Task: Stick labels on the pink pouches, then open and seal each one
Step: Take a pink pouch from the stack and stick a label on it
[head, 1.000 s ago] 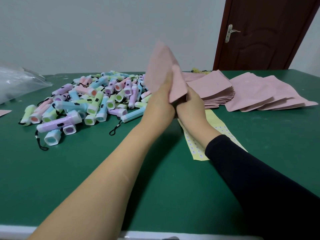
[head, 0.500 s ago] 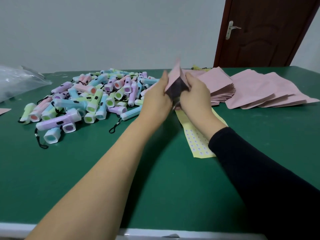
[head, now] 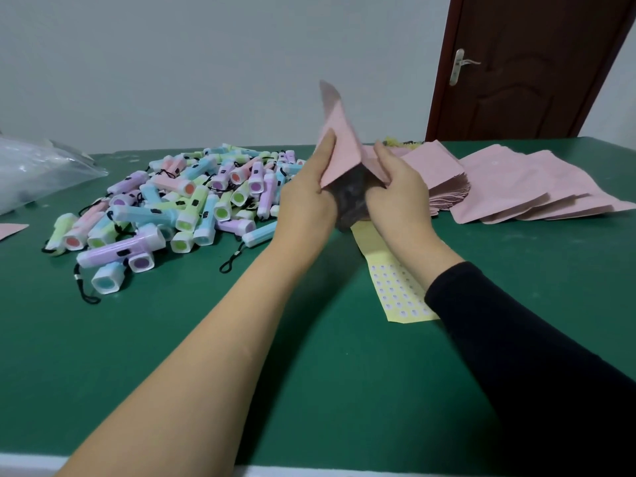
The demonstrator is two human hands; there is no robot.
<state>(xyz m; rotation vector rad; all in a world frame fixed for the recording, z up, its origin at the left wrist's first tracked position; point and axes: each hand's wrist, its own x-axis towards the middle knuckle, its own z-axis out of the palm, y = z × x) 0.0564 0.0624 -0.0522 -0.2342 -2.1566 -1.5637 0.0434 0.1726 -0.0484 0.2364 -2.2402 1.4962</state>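
Head view: on the green table [head: 172, 339], a heap of pastel torches [head: 192, 197] lies to the left. A yellow label sheet [head: 395, 287] lies under the right forearm, and stacked pink pouches [head: 444, 180] sit just behind. Left grip [head: 306, 197] and right grip [head: 399, 191] each pinch one wall of a raised pouch [head: 340, 149], its mouth spread open between them.
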